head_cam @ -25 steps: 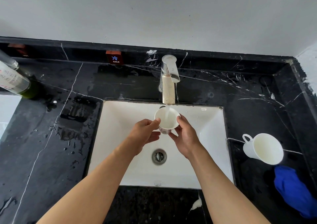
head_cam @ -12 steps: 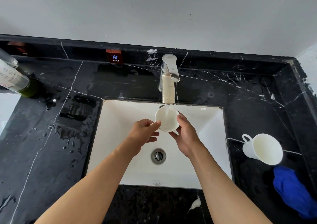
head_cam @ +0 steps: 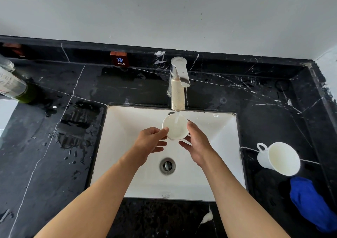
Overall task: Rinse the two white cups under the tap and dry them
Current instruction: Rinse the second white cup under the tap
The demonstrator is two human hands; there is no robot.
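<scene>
A white cup [head_cam: 174, 128] is held over the white sink [head_cam: 127, 128], directly under the chrome tap [head_cam: 177, 84]. Water runs from the spout into the cup. My left hand [head_cam: 150, 144] pinches its left rim with thumb and forefinger. My right hand [head_cam: 197, 143] grips its right side and underside. The second white cup [head_cam: 279, 158], with a handle at its upper left, stands on the black counter to the right of the sink, apart from both hands. A crumpled blue cloth [head_cam: 310, 203] lies just in front of that cup.
The black marble counter [head_cam: 54, 146] is wet with droplets left of the sink. A bottle [head_cam: 12, 86] lies at the far left edge. A small COLD sign [head_cam: 119, 60] sits on the back ledge. The drain [head_cam: 167, 165] is in the sink's middle.
Both hands have lifted the cup slightly toward the spout, and the cup's mouth now tips more toward me. The second cup and the cloth have not moved.
</scene>
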